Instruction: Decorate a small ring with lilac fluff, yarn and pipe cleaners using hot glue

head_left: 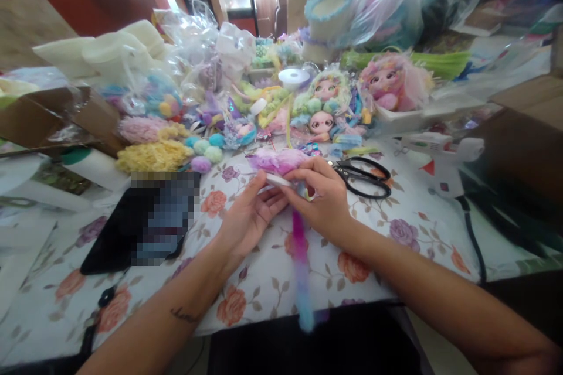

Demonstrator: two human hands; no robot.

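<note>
A small flat white piece (278, 180) is held between my two hands above the flowered tablecloth. My left hand (259, 202) grips its left end with the thumb on top, the other fingers curled beneath. My right hand (323, 193) pinches its right end between thumb and fingers. Just behind it is a fluffy pink-lilac strip (277, 159); whether the two are joined I cannot tell. Below my right hand, a fuzzy strip shading from magenta to pale blue (302, 263) hangs down over the table edge; its upper end is hidden. Black-handled scissors (367, 179) lie beside my right hand.
At left lies a black tablet (118, 228), with yellow fluffy trim (152, 156) and pompoms (211, 149) behind it. Doll heads (323, 123) and craft materials crowd the back. A white glue gun (444, 155) stands at right, its black cord (475, 240) running towards the table's front.
</note>
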